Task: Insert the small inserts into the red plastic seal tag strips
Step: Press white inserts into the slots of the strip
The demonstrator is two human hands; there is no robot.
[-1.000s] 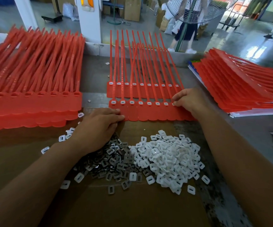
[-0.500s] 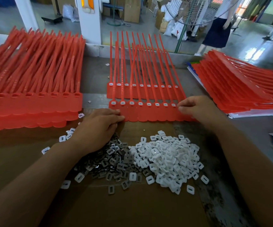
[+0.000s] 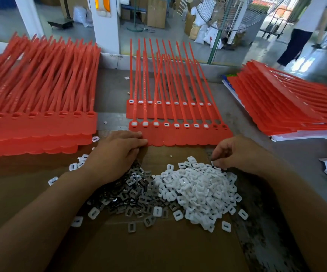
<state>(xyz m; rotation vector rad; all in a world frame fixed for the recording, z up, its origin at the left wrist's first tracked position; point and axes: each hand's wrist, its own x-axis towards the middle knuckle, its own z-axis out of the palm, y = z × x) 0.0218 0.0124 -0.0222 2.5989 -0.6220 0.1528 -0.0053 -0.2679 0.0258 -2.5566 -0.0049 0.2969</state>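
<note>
Cardboard worktop [image 3: 158,248], near strip [image 3: 188,137] eight of ten filled, left grip [image 3: 115,152] flat, right grip [image 3: 237,152] pinching insert [image 3: 214,163]

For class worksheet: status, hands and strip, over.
Left hand pressing red plastic seal tag strip. Right hand pinching small white plastic insert. Two sockets unfilled. Nothing blocking.

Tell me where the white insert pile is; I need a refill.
In the head view the white insert pile sits centre-right on the cardboard, at the fingertips of the right hand, with grey metal pieces against its left side.
</note>
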